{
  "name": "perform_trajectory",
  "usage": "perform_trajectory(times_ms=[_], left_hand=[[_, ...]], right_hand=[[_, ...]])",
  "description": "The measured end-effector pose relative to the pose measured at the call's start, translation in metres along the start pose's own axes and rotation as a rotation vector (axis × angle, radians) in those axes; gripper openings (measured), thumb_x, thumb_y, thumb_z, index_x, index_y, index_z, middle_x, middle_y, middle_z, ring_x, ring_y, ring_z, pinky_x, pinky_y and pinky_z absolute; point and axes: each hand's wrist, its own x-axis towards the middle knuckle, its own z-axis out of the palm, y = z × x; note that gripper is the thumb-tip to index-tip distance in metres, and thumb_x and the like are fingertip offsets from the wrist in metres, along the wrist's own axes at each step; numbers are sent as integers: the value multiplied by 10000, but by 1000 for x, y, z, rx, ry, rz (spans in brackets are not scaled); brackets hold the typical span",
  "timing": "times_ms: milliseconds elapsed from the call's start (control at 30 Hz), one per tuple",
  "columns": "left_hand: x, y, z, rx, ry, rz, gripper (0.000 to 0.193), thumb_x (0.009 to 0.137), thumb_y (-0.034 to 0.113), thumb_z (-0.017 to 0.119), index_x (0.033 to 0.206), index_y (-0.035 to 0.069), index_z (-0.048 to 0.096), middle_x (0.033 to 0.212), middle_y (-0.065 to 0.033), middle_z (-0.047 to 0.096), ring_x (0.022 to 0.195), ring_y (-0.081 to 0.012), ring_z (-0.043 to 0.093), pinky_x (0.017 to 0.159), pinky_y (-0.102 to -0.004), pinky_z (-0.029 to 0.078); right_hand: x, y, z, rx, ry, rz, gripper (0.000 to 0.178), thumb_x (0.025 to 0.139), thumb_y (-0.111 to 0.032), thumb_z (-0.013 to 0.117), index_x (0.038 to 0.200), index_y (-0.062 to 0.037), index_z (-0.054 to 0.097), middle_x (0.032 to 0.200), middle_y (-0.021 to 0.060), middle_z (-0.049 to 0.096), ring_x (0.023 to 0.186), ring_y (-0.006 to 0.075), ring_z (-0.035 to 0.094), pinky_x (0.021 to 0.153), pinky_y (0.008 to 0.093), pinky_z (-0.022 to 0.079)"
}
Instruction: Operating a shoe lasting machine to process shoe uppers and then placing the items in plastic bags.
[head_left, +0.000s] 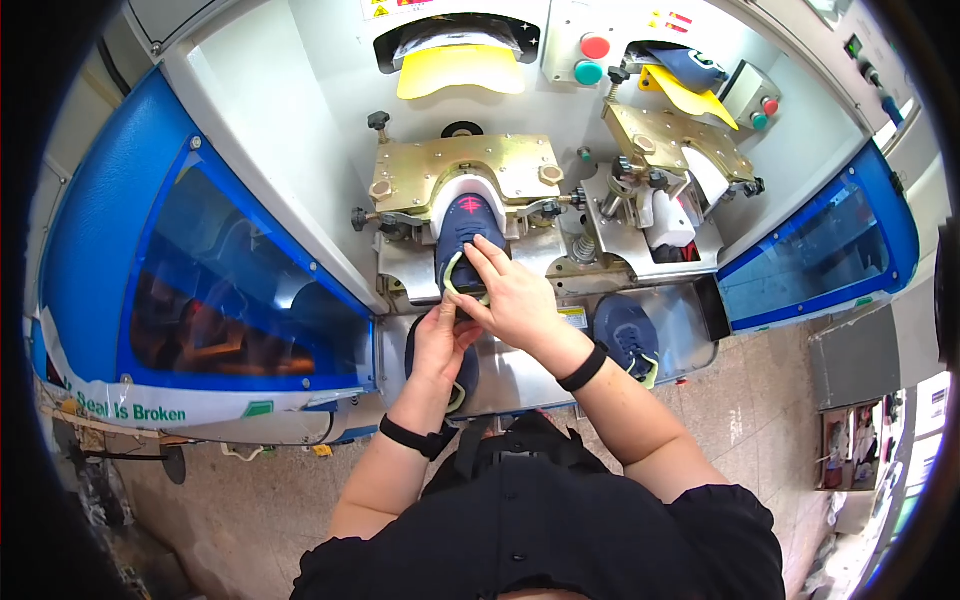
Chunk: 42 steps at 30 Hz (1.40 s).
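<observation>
A navy shoe upper (459, 235) with a lime-green collar lining sits toe first in the white U-shaped mould (497, 193) of the left machine station. A red cross of light falls on its toe. My right hand (518, 302) lies over the upper, fingertips on the lacing area and thumb at the collar edge. Beneath the heel end, my left hand (436, 347) pinches the collar's rim between thumb and fingers. Part of the heel is hidden by my hands. Below my left hand, another navy shoe upper (466, 378) rests on the metal tray, partly covered.
A third navy upper (626, 330) lies on the metal tray (520, 385) at right. Brass clamp plates (450, 165), knobs and a second station (665, 165) stand ahead. Red and green buttons (592, 60) are on the back panel. Blue framed side windows (240, 280) flank the machine.
</observation>
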Motion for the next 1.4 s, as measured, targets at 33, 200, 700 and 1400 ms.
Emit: perform_trajectory(times_ms=[33,200,700,1400], left_hand=[[0,-2,1,11,42,-14,315,953,381,565,1069,90,599,964,-45,654,834,-153,651,720,-292,573],[3,-7,-1,2,73,55,324,937,376,603,1002,59,601,868,-60,665,697,-181,663,597,-299,567],[1,-10,6,53,149,103,379,919,405,611,1023,41,606,862,-58,658,719,-158,655,643,-265,583],[-1,-9,1,14,37,83,338,959,369,576,981,32,557,815,-72,647,665,-181,655,613,-297,569]], right_hand=[[-1,2,-2,-6,-52,26,669,850,-466,627,1348,-44,481,1390,139,488,1106,310,602,883,373,512],[-38,34,-21,201,92,-30,557,878,-372,639,1336,-88,496,1329,146,543,1106,327,594,916,383,489],[-277,175,-53,-113,48,147,248,769,-201,724,948,-88,594,930,57,599,867,263,623,705,349,508],[75,20,-172,10,654,-509,219,765,-120,730,904,-61,572,866,105,603,820,300,594,695,387,483]])
